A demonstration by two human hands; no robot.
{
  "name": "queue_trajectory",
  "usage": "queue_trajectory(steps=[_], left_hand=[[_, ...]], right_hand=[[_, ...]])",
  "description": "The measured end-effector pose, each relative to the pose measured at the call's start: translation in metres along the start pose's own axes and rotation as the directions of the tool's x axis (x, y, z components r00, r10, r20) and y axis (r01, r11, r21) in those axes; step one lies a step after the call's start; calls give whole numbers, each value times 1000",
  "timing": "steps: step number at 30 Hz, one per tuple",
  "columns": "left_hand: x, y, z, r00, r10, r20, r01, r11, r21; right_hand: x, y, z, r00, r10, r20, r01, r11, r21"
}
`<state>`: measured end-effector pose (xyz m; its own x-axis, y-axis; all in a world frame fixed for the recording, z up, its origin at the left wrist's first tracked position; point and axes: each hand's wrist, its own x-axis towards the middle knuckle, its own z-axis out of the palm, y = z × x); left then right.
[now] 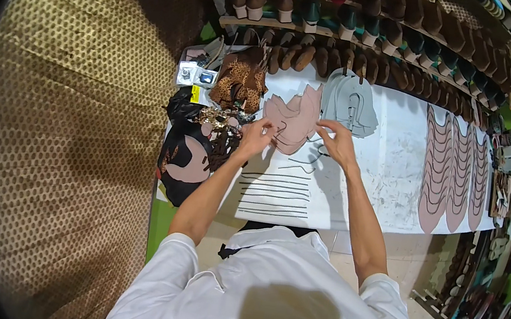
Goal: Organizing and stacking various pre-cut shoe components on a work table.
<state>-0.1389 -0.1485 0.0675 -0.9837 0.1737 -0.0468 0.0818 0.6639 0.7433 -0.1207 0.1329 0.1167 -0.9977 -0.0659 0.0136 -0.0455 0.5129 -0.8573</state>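
My left hand [255, 137] and my right hand [336, 141] both grip a stack of pink cut leather pieces [293, 120] lying on the white worktable [391, 180]. The left hand pinches the stack's left edge, the right hand holds its right edge. A pile of grey cut pieces [351, 105] lies just behind the right hand. Several thin dark strips [273, 194] lie in rows on the table in front of my hands.
Leopard-print pieces [239, 82] and a dark heap with gold trim [195, 144] lie at the left. Rows of pink sole-shaped pieces [455, 169] cover the table's right end. Shelves of shoe lasts [355, 22] run behind. A woven wall [68, 131] stands left.
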Motion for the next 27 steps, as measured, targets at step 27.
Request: queue_trajectory(steps=[27], left_hand=[[-123,-39,-50,804,-102,586,415,802,-429]], right_hand=[[-107,27,34,842,311,440,-479,805,349]])
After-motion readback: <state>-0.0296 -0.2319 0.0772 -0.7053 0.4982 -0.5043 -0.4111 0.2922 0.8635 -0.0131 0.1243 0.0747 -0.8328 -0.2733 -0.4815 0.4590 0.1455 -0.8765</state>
